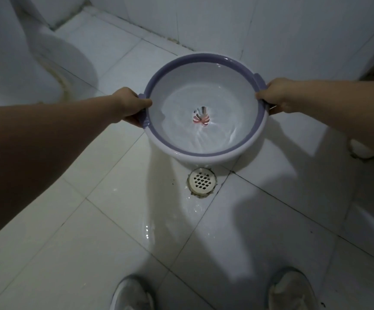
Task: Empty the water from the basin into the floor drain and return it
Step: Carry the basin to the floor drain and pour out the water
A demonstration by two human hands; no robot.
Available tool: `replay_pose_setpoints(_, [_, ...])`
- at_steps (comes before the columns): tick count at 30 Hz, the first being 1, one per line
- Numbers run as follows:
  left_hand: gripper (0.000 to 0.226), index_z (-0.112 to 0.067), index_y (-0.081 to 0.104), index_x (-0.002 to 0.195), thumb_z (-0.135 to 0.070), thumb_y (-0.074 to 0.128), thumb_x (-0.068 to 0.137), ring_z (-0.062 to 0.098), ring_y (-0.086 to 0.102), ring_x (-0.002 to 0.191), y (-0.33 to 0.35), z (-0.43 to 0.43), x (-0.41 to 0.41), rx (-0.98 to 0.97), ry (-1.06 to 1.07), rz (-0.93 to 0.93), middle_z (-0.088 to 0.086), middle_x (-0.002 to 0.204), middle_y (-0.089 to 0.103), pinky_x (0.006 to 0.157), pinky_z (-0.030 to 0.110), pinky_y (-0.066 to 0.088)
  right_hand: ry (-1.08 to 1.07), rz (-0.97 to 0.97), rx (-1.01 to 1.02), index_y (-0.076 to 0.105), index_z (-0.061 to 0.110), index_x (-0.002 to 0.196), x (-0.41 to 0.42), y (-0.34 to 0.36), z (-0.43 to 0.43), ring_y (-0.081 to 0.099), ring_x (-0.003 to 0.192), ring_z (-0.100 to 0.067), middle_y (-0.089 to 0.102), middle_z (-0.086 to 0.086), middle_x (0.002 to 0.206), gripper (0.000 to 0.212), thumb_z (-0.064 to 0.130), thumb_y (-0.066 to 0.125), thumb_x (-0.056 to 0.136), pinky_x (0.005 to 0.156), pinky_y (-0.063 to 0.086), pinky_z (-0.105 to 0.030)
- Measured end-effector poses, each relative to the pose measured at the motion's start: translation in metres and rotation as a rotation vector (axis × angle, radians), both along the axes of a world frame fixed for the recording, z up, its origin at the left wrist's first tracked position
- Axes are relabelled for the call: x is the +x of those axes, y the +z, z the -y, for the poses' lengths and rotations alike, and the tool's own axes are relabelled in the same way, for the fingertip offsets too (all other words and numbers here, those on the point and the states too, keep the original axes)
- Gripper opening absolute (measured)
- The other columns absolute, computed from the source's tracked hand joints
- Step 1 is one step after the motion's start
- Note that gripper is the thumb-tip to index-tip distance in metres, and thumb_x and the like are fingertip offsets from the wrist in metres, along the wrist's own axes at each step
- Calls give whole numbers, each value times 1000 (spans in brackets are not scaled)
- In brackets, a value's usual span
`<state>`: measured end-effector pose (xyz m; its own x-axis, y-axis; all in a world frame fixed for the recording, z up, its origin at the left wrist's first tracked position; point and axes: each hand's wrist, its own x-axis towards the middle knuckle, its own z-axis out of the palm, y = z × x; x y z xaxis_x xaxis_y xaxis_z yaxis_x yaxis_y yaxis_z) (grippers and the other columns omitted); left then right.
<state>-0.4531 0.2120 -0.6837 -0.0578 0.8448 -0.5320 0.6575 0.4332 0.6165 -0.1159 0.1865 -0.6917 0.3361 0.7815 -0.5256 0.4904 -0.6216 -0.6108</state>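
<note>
1. Now both hands, left hand [130,106] and right hand [273,96], have fingers clamped on the handles of the round white plastic basin with the lilac rim [206,153], held above the floor.
2. Round white grated floor drain [202,181] sits at six o'clock below it; tip the near lip slowly so the water [204,130] lands on the grate.

Dim, bluish light throughout, and the brightest patch sits on the pale floor tiles [163,175] just around the floor drain [202,181], with small glints on the wet film nearer the camera. Hard-edged shadows of the arms and the basin [206,151] fall across the tiles to the lower right, which puts the light source up and behind to the left, and ripples in the water [204,135] catch soft white streaks. Tile lines bow outward at the frame edges from the wide lens, and the near left forearm [36,153] and the shoes [132,294] look dark and soft.
</note>
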Motion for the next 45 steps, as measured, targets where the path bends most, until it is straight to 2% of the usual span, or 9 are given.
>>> replay_pose_setpoints(3, [32, 9, 58, 111, -17, 59, 92, 19, 65, 38, 0, 3, -2, 8, 1, -2, 18, 76, 67, 34, 22, 49, -1, 0, -2, 47, -4, 130, -2, 3, 3, 55, 66, -22, 56, -11, 84, 38, 13, 49, 97, 57, 49, -33])
replay_pose_setpoints(9, [34, 7, 57, 113, -21, 60, 94, 20, 67, 42, 4, 8, -3, 2, -16, -16, 16, 77, 67, 34, 21, 49, 20, 20, 2, 46, -6, 131, -3, 7, 8, 52, 62, -20, 56, -15, 99, 39, 13, 49, 97, 53, 46, -31])
replay_pose_setpoints(12, [36, 6, 57, 115, -23, 61, 94, 24, 69, 56, 7, 8, -3, 4, -13, -28, 15, 80, 68, 34, 21, 49, 21, 14, 10, 46, -6, 131, -4, 9, 8, 54, 65, -23, 55, -15, 103, 39, 14, 49, 98, 57, 48, -33])
replay_pose_setpoints(16, [37, 6, 58, 115, -24, 61, 94, 18, 67, 44, 10, 9, -4, 15, -16, -43, 14, 79, 68, 34, 21, 49, 13, 0, 23, 45, -6, 133, -5, 13, 9, 55, 88, -27, 54, -15, 104, 40, 14, 49, 98, 76, 48, -37])
replay_pose_setpoints(25, [36, 8, 58, 115, -22, 60, 94, 20, 68, 43, 17, 13, -4, 22, -8, -33, 16, 78, 68, 34, 22, 49, 5, 0, 39, 46, -7, 131, -5, 24, 11, 56, 90, -28, 55, -16, 104, 40, 14, 51, 97, 77, 49, -37])
replay_pose_setpoints(29, [39, 5, 58, 117, -26, 61, 93, 25, 71, 62, 21, 15, -4, 21, -13, -50, 14, 82, 69, 36, 22, 51, 7, 7, 46, 46, -7, 130, -4, 28, 13, 57, 88, -28, 55, -16, 104, 40, 14, 51, 97, 75, 49, -37])
replay_pose_setpoints(35, [38, 4, 59, 116, -27, 61, 94, 19, 68, 45, 25, 16, -3, 27, -2, -60, 13, 79, 69, 34, 21, 49, 13, 21, 46, 47, -9, 128, -4, 32, 15, 57, 87, -29, 56, -17, 102, 38, 14, 51, 97, 75, 50, -38])
replay_pose_setpoints(39, [38, 3, 59, 116, -27, 61, 94, 23, 70, 55, 28, 16, -4, 31, -2, -66, 13, 80, 69, 35, 22, 50, 13, 32, 49, 47, -8, 128, -5, 37, 16, 58, 87, -30, 56, -17, 103, 38, 13, 51, 96, 73, 50, -38])
replay_pose_setpoints(45, [37, 3, 59, 115, -26, 61, 93, 20, 69, 47, 32, 16, -5, 47, 0, -57, 13, 79, 69, 34, 22, 49, 19, 50, 54, 47, -9, 129, -7, 41, 18, 59, 87, -30, 57, -17, 103, 39, 13, 51, 96, 75, 51, -39])
